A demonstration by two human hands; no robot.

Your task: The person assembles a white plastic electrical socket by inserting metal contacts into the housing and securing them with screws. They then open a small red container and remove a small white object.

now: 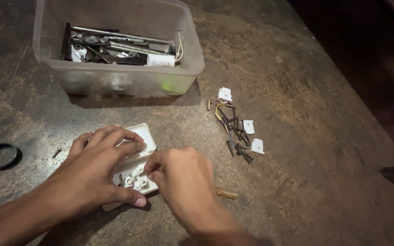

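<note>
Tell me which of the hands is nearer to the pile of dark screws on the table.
The right hand is nearer: the pile of dark screws lies just up and to its right. The left hand is farther, across the white switch box.

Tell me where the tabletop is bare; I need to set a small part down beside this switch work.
Bare tabletop lies right of the right hand, below the pile of screws and white clips. Another bare patch sits between the plastic tub and the left hand. It is crowded around the white switch plate, and the black ring takes the left edge.
</note>
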